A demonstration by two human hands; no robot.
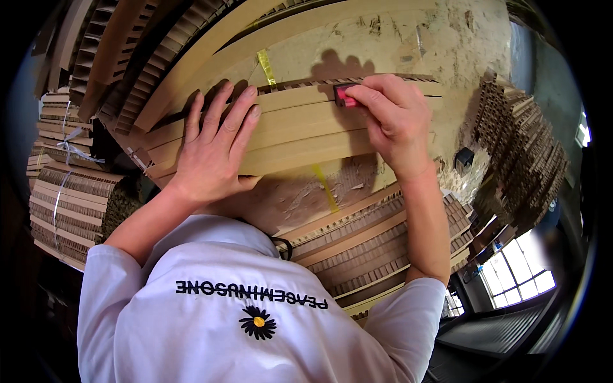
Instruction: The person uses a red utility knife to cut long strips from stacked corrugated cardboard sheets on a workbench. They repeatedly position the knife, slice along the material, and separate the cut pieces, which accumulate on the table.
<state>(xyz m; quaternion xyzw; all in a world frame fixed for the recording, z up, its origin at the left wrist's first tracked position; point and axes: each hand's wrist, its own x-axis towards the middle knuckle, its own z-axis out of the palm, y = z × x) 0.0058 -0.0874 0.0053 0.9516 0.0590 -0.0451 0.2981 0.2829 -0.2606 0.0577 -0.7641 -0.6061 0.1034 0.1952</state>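
Note:
A row of brown cardboard strips point(306, 135) lies side by side on the worktable in front of me. My left hand point(214, 143) rests flat across the left part of the strips, its fingers spread and the thumb at their near edge. Between the thumb and fingers of my right hand point(399, 121) is a small black and pink block point(345, 95), shaped like a hand stamp. The block sits at the far edge of the strips, towards their right end. Its underside is hidden, so I cannot tell whether it presses on the cardboard.
A worn, stained tabletop point(472, 38) spreads beyond the strips. A small black cube point(464, 158) stands on it at the right, near a stack of honeycomb cardboard point(527, 153). More honeycomb strips point(364, 246) lie close to my body. Tied bundles point(70, 204) are piled at the left.

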